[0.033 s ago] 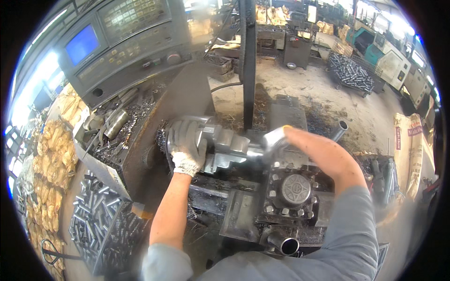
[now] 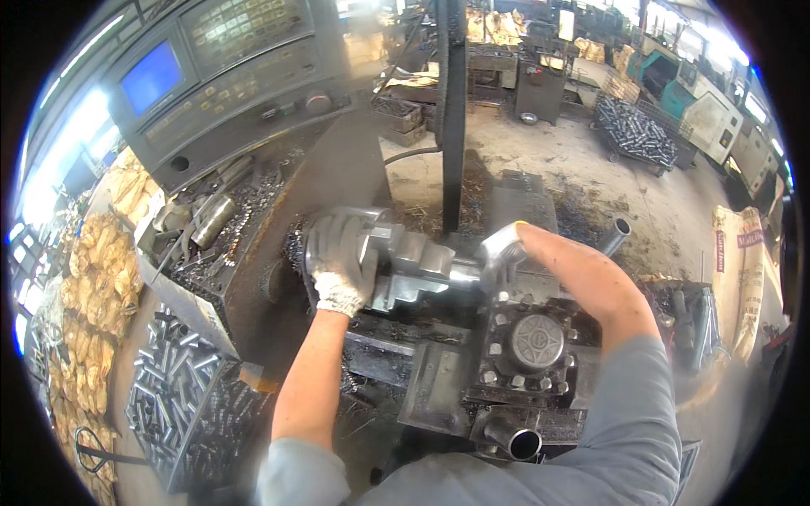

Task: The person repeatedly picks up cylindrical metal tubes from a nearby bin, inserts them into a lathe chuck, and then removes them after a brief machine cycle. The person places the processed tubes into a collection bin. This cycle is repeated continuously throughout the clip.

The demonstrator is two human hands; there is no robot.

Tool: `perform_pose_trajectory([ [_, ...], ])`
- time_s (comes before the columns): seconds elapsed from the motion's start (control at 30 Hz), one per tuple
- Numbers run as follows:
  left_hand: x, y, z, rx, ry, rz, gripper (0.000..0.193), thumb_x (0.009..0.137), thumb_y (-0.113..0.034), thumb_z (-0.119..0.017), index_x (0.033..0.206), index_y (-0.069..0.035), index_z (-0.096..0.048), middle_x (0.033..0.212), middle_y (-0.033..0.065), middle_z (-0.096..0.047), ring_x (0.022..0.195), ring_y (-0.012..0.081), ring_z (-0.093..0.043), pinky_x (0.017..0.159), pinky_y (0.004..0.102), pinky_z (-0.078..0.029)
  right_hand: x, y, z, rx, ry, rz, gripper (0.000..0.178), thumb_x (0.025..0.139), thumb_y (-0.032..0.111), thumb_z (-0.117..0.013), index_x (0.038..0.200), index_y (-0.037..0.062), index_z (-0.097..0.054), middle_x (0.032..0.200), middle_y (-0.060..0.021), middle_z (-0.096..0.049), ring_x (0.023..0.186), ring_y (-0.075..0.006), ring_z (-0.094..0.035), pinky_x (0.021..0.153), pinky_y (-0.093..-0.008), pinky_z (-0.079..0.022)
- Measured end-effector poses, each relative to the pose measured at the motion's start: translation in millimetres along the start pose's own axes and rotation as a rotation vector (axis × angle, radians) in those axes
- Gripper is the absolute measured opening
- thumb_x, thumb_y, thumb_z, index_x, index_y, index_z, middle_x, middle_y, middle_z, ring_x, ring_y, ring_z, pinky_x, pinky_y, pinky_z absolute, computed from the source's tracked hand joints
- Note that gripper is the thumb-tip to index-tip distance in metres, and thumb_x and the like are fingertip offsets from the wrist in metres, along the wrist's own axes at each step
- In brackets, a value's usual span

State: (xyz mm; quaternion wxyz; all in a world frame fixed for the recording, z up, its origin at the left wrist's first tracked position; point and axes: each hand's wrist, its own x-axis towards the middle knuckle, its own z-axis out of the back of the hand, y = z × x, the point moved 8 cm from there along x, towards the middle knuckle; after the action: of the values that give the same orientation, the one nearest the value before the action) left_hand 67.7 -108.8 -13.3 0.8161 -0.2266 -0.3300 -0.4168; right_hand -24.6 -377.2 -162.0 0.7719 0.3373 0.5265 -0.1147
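The left hand (image 2: 339, 257), covered by a grey-palmed glove with a white knitted cuff, is laid with its fingers extended over the left part of a grey metal lathe chuck with stepped jaws (image 2: 413, 251); no clenching is seen. The right hand (image 2: 504, 251), in a pale glove, is held just to the right of the chuck, by the end of a shiny metal cylinder (image 2: 465, 273) that extends rightward from the jaws. Its fingers are blurred and partly hidden, so whether the cylinder is grasped cannot be told.

The chuck is set between the two hands. To its lower right, a dark bolted tool block with a round, embossed metal cap (image 2: 537, 341) is mounted, and below that an open-ended metal tube (image 2: 516, 440) is seen. Left of the chuck, metal chips and a dull metal cylinder (image 2: 213, 221) are gathered in a tray. Farther to its lower left, short silvery tubes (image 2: 173, 367) are heaped. To the chuck's upper left, a grey control panel (image 2: 245, 88) with a lit blue screen (image 2: 153, 79) is placed. Beyond the chuck, a dark upright post (image 2: 453, 135) is seen.
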Motion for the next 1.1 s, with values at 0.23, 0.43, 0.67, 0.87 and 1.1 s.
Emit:
perform_pose_trajectory([
  [0.23,-9.7,7.1,-2.2,-0.036,0.010,0.032,0.064,0.081,-0.024,-0.076,0.140,-0.004,-0.061,0.146,0.0207,-0.055,0.144,0.0422,-0.044,0.126,0.0584,-0.027,-22.8,22.8,7.0,-0.666,-0.496,0.159,0.040,0.072,0.030,-0.081,0.097,-0.0002,-0.079,0.084,-0.0175,-0.077,0.074,-0.0266,-0.072,0.070,-0.0472,-0.055],
  [0.43,-9.5,26.7,-13.9,-0.120,-0.044,0.096,0.069,0.080,-0.025,-0.078,0.142,-0.004,-0.055,0.143,0.0195,-0.056,0.146,0.0404,-0.043,0.125,0.0606,-0.026,-166.4,23.2,-1.1,-0.901,-0.998,-0.421,0.032,0.073,0.030,-0.078,0.094,0.0065,-0.083,0.096,-0.0217,-0.079,0.092,-0.0363,-0.079,0.082,-0.0465,-0.064],
  [0.67,-94.7,-29.9,36.8,-0.779,0.102,0.099,0.098,0.095,-0.048,-0.074,0.164,0.006,-0.029,0.149,0.0283,-0.049,0.146,0.0465,-0.042,0.123,0.0606,-0.033,-247.5,148.8,-193.9,-0.450,-1.562,-0.144,0.078,0.070,0.032,-0.082,0.135,-0.0037,-0.057,0.099,-0.0240,-0.073,0.075,-0.0386,-0.077,0.067,-0.0476,-0.065],
  [0.87,-281.3,-109.0,-37.5,-2.002,0.607,1.167,0.051,0.096,-0.023,-0.077,0.140,-0.001,-0.060,0.127,0.0092,-0.070,0.118,0.0262,-0.068,0.108,0.0437,-0.053,-88.2,92.7,-320.8,0.024,-1.345,0.073,0.108,0.074,0.055,-0.088,0.160,0.0095,-0.040,0.134,-0.0287,-0.065,0.099,-0.0490,-0.074,0.085,-0.0586,-0.062],
  [1.1,-311.7,-126.5,-41.5,-1.943,0.978,1.119,0.045,0.103,-0.033,-0.067,0.138,-0.006,-0.065,0.133,0.0094,-0.069,0.125,0.0251,-0.065,0.108,0.0409,-0.053,13.3,13.1,-381.0,0.671,-1.015,0.335,0.047,0.086,0.033,-0.084,0.120,0.0020,-0.073,0.103,-0.0151,-0.078,0.086,-0.0233,-0.073,0.074,-0.0376,-0.060],
])
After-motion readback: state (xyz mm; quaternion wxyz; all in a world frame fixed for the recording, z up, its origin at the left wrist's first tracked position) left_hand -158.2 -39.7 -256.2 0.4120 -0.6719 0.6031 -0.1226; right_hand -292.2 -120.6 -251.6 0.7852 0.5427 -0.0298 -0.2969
